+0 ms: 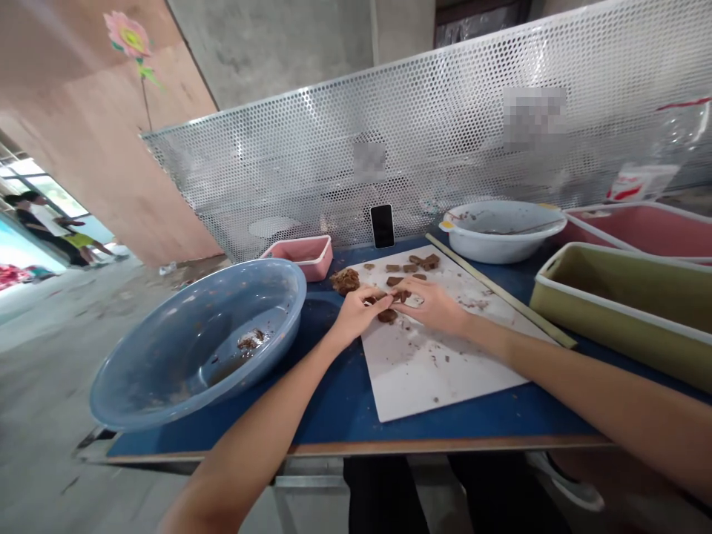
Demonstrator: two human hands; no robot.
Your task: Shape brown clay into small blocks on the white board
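My left hand and my right hand meet over a white board on the blue table. Both have their fingers pinched on small brown pieces lying on the board between them. Several more brown pieces lie in a row at the board's far end, and a rough brown lump sits at its far left corner. Brown crumbs speckle the board.
A big blue basin with brown residue stands at the left. A small pink tray, a black phone, a white bowl, a long wooden stick, an olive tray and a pink tray surround the board. A perforated metal screen stands behind. People are far left.
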